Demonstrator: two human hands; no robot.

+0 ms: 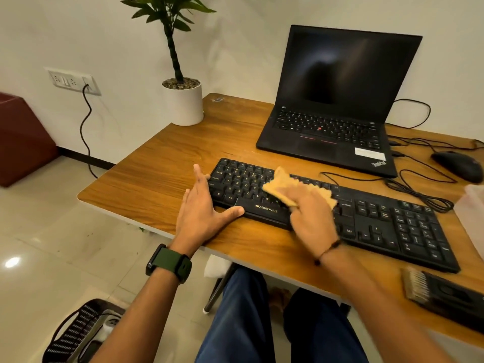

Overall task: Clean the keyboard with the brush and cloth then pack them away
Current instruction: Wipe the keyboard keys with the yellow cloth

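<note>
A black keyboard (379, 221) lies across the wooden desk (162, 174) in front of me. My right hand (311, 213) presses a tan cloth (282, 183) flat onto the keys near the keyboard's middle, fingers spread over it. My left hand (201, 208) rests open against the keyboard's left end, its fingers along the side and its thumb on the front edge. A black brush (442, 294) with pale bristles lies on the desk at the lower right, in front of the keyboard.
An open black laptop (337, 106) stands behind the keyboard. A black mouse (458, 163) and loose cables lie at the right. A white potted plant (183, 100) stands at the desk's back left corner. A clear container (471, 213) shows at the right edge.
</note>
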